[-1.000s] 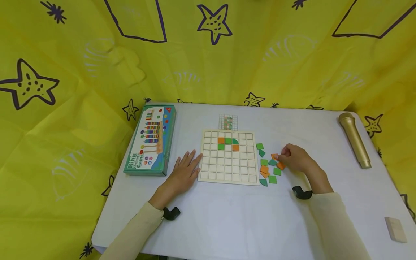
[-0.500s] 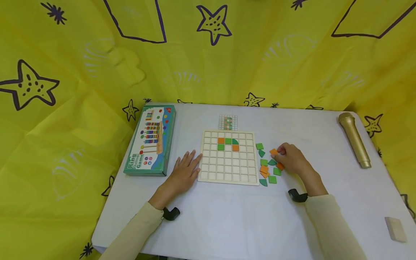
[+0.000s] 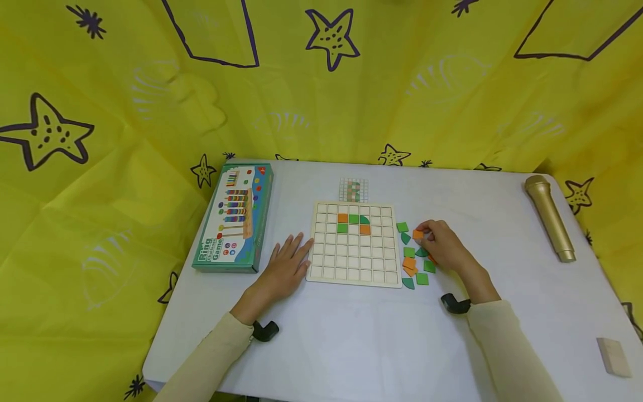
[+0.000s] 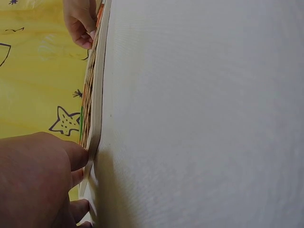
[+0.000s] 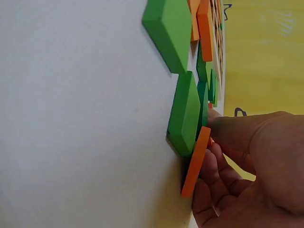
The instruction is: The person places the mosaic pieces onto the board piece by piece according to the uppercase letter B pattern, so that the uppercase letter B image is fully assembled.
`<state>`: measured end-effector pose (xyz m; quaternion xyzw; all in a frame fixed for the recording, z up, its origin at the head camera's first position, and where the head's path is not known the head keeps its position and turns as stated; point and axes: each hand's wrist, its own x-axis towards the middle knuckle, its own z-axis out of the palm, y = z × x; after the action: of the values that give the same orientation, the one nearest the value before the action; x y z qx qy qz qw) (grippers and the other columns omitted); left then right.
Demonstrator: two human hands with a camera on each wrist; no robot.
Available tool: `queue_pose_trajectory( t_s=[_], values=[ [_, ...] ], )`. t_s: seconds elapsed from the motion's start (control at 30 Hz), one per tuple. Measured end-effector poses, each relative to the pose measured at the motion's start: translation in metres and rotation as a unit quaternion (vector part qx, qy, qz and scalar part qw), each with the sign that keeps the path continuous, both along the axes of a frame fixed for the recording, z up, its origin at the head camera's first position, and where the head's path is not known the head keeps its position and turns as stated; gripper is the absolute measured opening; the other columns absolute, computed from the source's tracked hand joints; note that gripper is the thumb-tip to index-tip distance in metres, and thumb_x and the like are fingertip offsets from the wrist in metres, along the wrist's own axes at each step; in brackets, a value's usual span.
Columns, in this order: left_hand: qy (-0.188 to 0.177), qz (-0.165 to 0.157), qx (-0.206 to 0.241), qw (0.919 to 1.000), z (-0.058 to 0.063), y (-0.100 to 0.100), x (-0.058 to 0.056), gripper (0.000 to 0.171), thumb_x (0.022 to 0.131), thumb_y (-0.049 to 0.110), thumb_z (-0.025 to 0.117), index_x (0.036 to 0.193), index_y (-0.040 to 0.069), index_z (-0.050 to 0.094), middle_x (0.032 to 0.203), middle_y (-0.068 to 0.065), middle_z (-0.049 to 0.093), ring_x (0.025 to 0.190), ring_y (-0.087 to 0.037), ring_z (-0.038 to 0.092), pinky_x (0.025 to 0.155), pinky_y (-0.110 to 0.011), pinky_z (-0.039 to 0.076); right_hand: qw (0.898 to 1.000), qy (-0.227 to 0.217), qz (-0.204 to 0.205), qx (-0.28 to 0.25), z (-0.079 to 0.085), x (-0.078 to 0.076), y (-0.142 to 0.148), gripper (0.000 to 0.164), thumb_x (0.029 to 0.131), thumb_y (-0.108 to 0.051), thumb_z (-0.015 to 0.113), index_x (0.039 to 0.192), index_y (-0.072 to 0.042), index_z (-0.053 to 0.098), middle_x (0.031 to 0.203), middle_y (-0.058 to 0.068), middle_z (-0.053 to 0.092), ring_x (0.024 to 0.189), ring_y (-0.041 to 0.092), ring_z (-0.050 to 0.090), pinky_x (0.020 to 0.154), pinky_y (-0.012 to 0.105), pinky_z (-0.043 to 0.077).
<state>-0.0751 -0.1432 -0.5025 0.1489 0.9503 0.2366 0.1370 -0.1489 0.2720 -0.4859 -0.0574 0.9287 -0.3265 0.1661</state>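
My left hand lies with spread fingers against the left edge of the wooden grid board; in the left wrist view its fingertips touch the board's rim. Orange and green square tiles and one green quarter-round tile sit in the board's upper cells. Right of the board, my right hand pinches an orange square tile between thumb and fingers. Below that hand, the right wrist view has another orange tile leaning by a green square tile; the pinched tile is mostly hidden there.
Several loose green and orange tiles lie along the board's right side. A small pattern card is behind the board. A boxed ring game stands left, a gold microphone right, and a wooden block near the front right.
My right hand has slid a little to the left, carrying the orange square tile closer to the board. The left hand stays in place.
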Motion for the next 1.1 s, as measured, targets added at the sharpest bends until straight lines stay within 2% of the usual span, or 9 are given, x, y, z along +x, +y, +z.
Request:
queue_pose_trajectory(
  t_s=[0.2, 0.37, 0.47, 0.6, 0.77, 0.87, 1.1],
  values=[
    [0.003, -0.003, -0.008, 1.0000, -0.001, 0.000, -0.001, 0.059, 0.114, 0.036, 0.040, 0.170, 0.022, 0.024, 0.178, -0.010, 0.013, 0.165, -0.036, 0.006, 0.129, -0.064, 0.006, 1.000, 0.022, -0.019, 0.000, 0.000, -0.001, -0.008, 0.035, 0.109, -0.013, 0.055, 0.138, 0.007, 0.054, 0.129, 0.027, 0.051, 0.111, 0.038, 0.052, 0.096, 0.050, 0.049],
    [0.003, -0.006, -0.010, 0.9999, -0.001, 0.000, -0.001, 0.059, 0.114, 0.035, 0.039, 0.170, 0.021, 0.025, 0.178, -0.011, 0.013, 0.164, -0.036, 0.007, 0.129, -0.064, 0.007, 0.998, 0.039, -0.039, -0.021, 0.006, -0.006, -0.031, 0.037, 0.110, -0.014, 0.055, 0.139, 0.008, 0.053, 0.133, 0.030, 0.049, 0.117, 0.040, 0.053, 0.103, 0.056, 0.049],
    [0.001, -0.006, -0.010, 0.9999, 0.000, 0.000, 0.000, 0.059, 0.115, 0.035, 0.039, 0.170, 0.021, 0.025, 0.178, -0.011, 0.013, 0.164, -0.036, 0.006, 0.129, -0.064, 0.007, 0.999, 0.042, -0.015, -0.028, 0.009, -0.008, -0.052, 0.036, 0.109, -0.012, 0.056, 0.139, 0.008, 0.054, 0.134, 0.030, 0.049, 0.117, 0.040, 0.054, 0.104, 0.057, 0.049],
    [0.002, -0.005, -0.010, 0.9999, 0.001, 0.000, 0.000, 0.059, 0.115, 0.035, 0.039, 0.170, 0.022, 0.025, 0.178, -0.011, 0.013, 0.164, -0.036, 0.006, 0.129, -0.064, 0.007, 0.998, 0.049, 0.040, -0.029, 0.009, -0.009, -0.085, 0.035, 0.107, -0.012, 0.061, 0.137, 0.006, 0.057, 0.130, 0.026, 0.051, 0.110, 0.036, 0.054, 0.099, 0.052, 0.050],
    [0.002, -0.005, -0.009, 0.9999, 0.002, 0.000, 0.000, 0.059, 0.115, 0.035, 0.039, 0.170, 0.022, 0.025, 0.178, -0.011, 0.013, 0.165, -0.035, 0.006, 0.129, -0.063, 0.006, 0.994, 0.058, 0.091, -0.028, 0.008, -0.003, -0.125, 0.031, 0.105, -0.012, 0.066, 0.133, 0.002, 0.062, 0.125, 0.019, 0.056, 0.105, 0.029, 0.057, 0.093, 0.044, 0.053],
    [0.001, -0.006, -0.011, 0.9999, 0.002, 0.001, 0.000, 0.059, 0.115, 0.036, 0.039, 0.170, 0.022, 0.025, 0.178, -0.011, 0.013, 0.165, -0.035, 0.006, 0.129, -0.063, 0.006, 0.991, 0.064, 0.114, -0.023, 0.009, 0.001, -0.141, 0.027, 0.105, -0.012, 0.067, 0.128, 0.000, 0.063, 0.123, 0.016, 0.059, 0.107, 0.027, 0.057, 0.094, 0.043, 0.052],
    [0.000, -0.004, -0.015, 0.9999, 0.001, 0.001, -0.001, 0.059, 0.115, 0.036, 0.039, 0.170, 0.022, 0.024, 0.178, -0.011, 0.013, 0.165, -0.036, 0.006, 0.129, -0.064, 0.006, 0.989, 0.084, 0.124, -0.017, 0.009, 0.004, -0.160, 0.014, 0.103, -0.007, 0.068, 0.115, -0.002, 0.070, 0.120, 0.014, 0.061, 0.112, 0.028, 0.058, 0.099, 0.043, 0.053]
  ],
)
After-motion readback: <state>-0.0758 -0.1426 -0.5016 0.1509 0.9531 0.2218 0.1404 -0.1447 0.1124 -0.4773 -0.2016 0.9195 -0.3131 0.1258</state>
